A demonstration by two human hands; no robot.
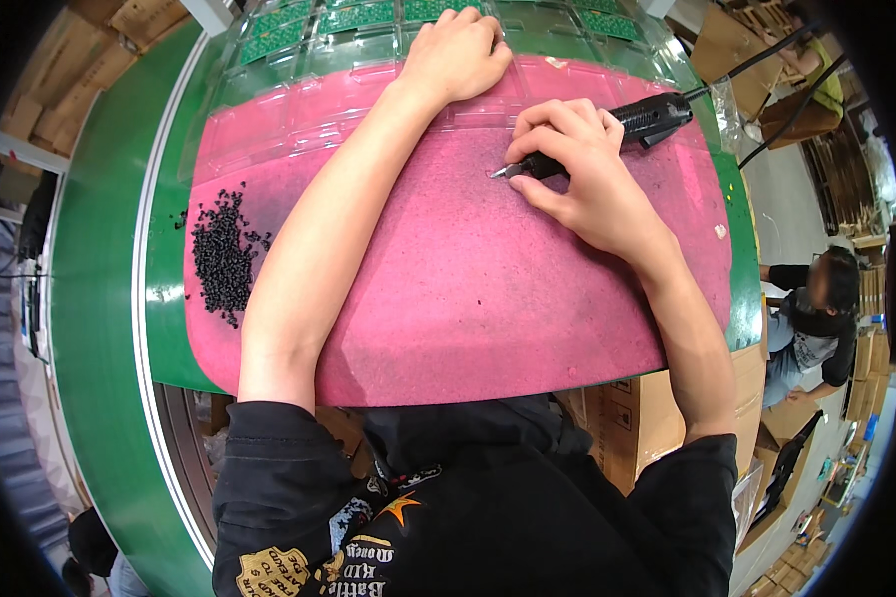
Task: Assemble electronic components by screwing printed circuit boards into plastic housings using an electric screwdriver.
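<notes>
My right hand (pixel 582 164) is wrapped round a black electric screwdriver (pixel 655 116), which lies slantwise above the pink mat (pixel 468 298). Its metal tip points left and is apart from the mat. My left hand (pixel 458 55) reaches to the far side, over the clear plastic trays (pixel 299 129). Its fingers are bent and closed, and what they hold, if anything, is hidden. Green circuit boards (pixel 356 16) sit in the tray compartments beside and beyond that hand. A heap of small black screws (pixel 224 257) lies on the mat, left of my left forearm.
A green table (pixel 100 298) runs along the left. The screwdriver's cable (pixel 757 60) trails off to the upper right. Cardboard boxes (pixel 627 423) stand below the near edge. On the right a person (pixel 811 328) sits; another (pixel 816 85) is farther back.
</notes>
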